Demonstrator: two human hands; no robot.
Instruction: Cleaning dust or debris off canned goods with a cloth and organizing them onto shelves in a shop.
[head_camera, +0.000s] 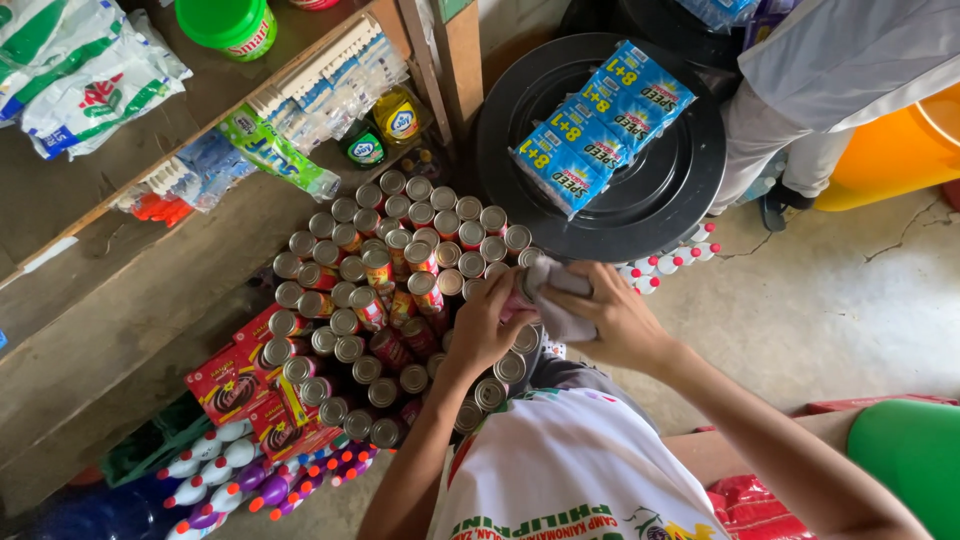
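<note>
- Left hand (485, 325): fingers curled tight around one small can, mostly hidden by the hand, lifted just above the near-right edge of the can stack (385, 300).
- Right hand (610, 320): clamped on a crumpled pale cloth (555, 295), pressing it against the held can's end.
- Key relation: cloth sits just right of and above the left hand, touching it; the two hands meet over the stack's right edge. Can's long axis can't be told, hand covers it.
- Right hand is nearer the cloth's free bulk, left is nearer the stack.
- Stack: silver-topped cans with red labels, some upright, some lying on their sides, packed close.
- Black round lid (660, 190) just beyond the hands, carrying blue sachet packs (595, 120).
- Red boxes (245, 385) left of the stack; small bottles with coloured caps (250, 480) below those.
- Another person's leg (770, 150) stands by the lid, apart from the hands.
- Wooden shelf (150, 290) on the left.
</note>
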